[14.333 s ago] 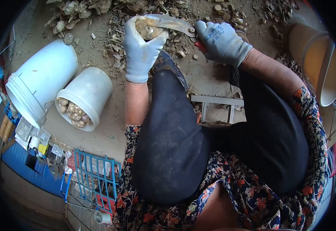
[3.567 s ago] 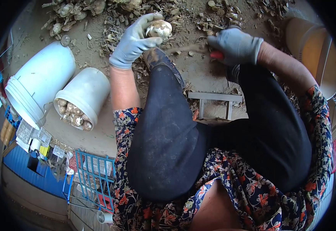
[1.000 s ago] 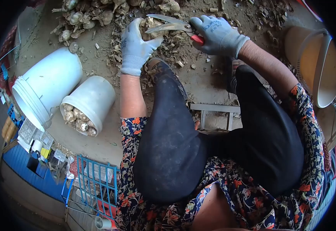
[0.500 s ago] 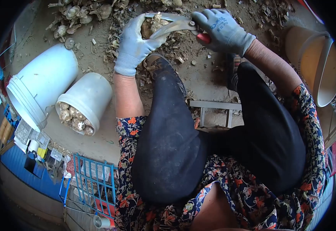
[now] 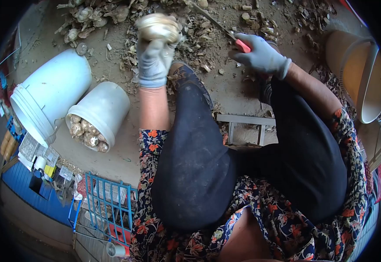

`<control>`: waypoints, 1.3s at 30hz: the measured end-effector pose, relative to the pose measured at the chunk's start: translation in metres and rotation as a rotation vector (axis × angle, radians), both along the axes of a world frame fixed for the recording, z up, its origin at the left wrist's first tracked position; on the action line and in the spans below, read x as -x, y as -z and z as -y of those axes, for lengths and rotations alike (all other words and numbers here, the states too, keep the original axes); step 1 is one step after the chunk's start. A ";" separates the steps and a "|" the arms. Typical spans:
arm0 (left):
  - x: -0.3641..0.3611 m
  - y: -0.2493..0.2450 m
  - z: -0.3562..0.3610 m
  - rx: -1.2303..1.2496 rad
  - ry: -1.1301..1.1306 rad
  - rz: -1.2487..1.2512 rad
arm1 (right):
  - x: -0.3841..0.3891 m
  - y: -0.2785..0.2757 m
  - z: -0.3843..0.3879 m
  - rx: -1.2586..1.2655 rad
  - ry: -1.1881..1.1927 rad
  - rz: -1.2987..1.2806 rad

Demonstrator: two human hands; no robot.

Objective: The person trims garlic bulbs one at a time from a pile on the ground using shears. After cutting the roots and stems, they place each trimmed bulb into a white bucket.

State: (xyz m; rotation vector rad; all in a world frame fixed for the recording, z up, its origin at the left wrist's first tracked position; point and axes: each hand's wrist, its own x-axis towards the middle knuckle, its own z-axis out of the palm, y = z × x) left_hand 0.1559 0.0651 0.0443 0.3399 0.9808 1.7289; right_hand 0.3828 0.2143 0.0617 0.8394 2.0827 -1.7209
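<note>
A pale garlic bulb (image 5: 159, 27), smeared by motion, is gripped in my gloved left hand (image 5: 154, 62) above the dirt floor. My gloved right hand (image 5: 262, 56) is closed around the red handle of a pair of shears (image 5: 216, 22). The long metal blades point up and left, apart from the bulb, and show nearly edge-on. Whole garlic bulbs with stalks lie in a heap (image 5: 96, 16) at the upper left. Cut stems and dry skins (image 5: 206, 35) litter the ground beneath both hands.
On the left, a white bucket (image 5: 105, 98) holding garlic bulbs lies tipped over beside a larger tipped bucket (image 5: 57, 83). Another bucket (image 5: 345, 56) with a handle is at the right. A metal frame (image 5: 245, 118) shows between my legs, and a blue rack (image 5: 107, 192) is at lower left.
The shears have moved away from the garlic and swung to point up and left. My left hand has turned, bringing the bulb up on top. My right hand has moved slightly down and right.
</note>
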 end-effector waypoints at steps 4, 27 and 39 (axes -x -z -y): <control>-0.022 0.010 0.005 -0.101 -0.031 0.369 | -0.001 -0.017 0.004 -0.091 -0.176 -0.014; -0.009 -0.035 0.001 0.339 0.267 -0.415 | -0.003 -0.012 0.008 -0.923 -0.501 -0.078; -0.011 -0.006 0.026 0.272 0.422 -0.055 | -0.018 -0.007 0.016 -0.551 -0.296 0.036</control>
